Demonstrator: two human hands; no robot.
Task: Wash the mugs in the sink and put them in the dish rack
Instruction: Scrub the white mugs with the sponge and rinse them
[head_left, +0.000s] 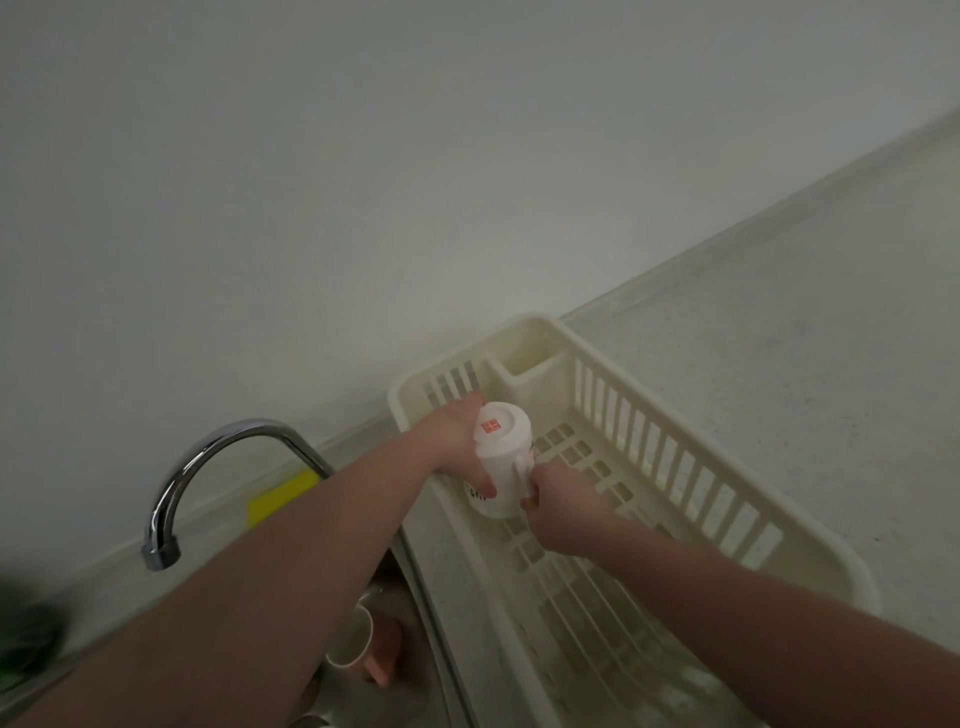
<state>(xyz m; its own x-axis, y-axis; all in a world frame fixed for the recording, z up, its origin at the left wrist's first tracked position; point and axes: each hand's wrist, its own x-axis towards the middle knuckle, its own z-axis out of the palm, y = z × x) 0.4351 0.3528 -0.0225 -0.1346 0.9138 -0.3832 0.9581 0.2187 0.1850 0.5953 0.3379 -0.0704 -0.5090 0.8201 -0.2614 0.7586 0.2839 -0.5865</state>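
Chrome faucet (208, 467) stands at left, yellow sponge (283, 496) behind it. Pink mug (382, 652) lies in the sink (415, 597) below. Left hand (457, 441) wraps the upturned white mug (501, 457) by its body; right hand (558, 512) pinches its handle. Mug is held over the cream dish rack (675, 467), inside its near-left end.

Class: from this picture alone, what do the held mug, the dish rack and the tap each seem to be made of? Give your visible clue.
Mug: probably glazed ceramic; white, smooth, thick-walled, with a red mark on its base.
Dish rack: moulded plastic, cream and matt; slotted walls, rounded rim.
Tap: polished metal, likely chrome-plated; mirror-like reflections.
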